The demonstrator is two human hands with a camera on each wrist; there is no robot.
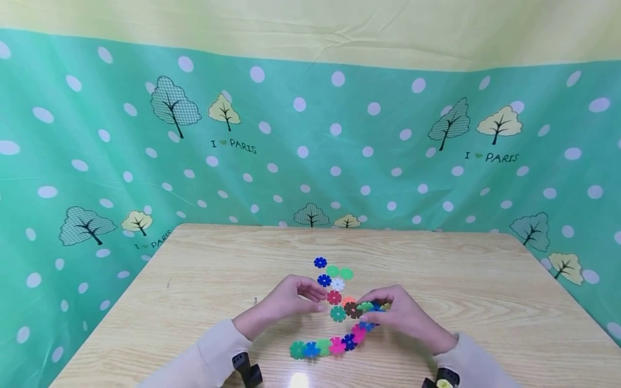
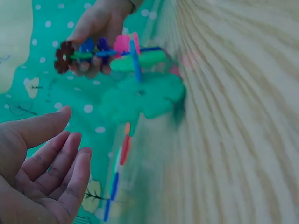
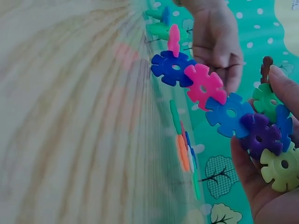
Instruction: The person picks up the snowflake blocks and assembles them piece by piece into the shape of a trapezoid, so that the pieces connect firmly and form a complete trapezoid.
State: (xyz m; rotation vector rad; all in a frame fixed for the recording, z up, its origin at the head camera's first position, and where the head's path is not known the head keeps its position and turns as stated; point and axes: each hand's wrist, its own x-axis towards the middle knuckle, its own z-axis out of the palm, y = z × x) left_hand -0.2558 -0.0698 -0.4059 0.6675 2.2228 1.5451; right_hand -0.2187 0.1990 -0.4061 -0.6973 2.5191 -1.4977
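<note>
A chain of notched plastic snowflake discs (image 1: 337, 345), linked edge to edge in green, blue, pink and other colours, curves from the front of the table up to my right hand (image 1: 405, 317). That hand grips the chain's upper end, thumb and fingers around the discs. A brown disc (image 1: 352, 310) sits at the held tip, near a light green disc (image 3: 266, 101) and a purple disc (image 3: 259, 138). My left hand (image 1: 293, 298) is held apart with loosely bent fingers and nothing in it. Its fingertips are close to a loose red disc (image 1: 333, 297).
Loose discs lie flat beyond and between the hands: a green one (image 1: 338, 313), a white one (image 1: 337, 284), a partly covered orange one (image 1: 348, 300), two blue ones and two light green ones. A dotted cloth (image 1: 271, 134) hangs behind the wooden table (image 1: 204, 280).
</note>
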